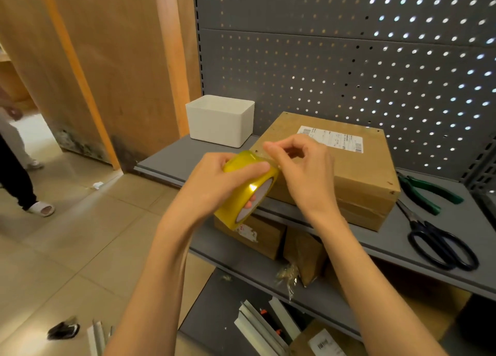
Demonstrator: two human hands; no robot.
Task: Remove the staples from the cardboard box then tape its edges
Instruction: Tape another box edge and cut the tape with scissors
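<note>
Hands both curled: left hand [214,180] grips tape roll [248,192]; right hand [303,168] pinches its loose end.

I can't read the print on the box's label [332,139]; it is too small. My right hand [303,173] covers the near left corner of the cardboard box [357,178], and the loose tape end it pinches is too clear to make out. My left hand [214,186] hides part of the tape roll [248,192]. A bystander [16,168] is cut off by the left edge. The lower boxes [268,237] sit half hidden under the shelf [429,237].
</note>
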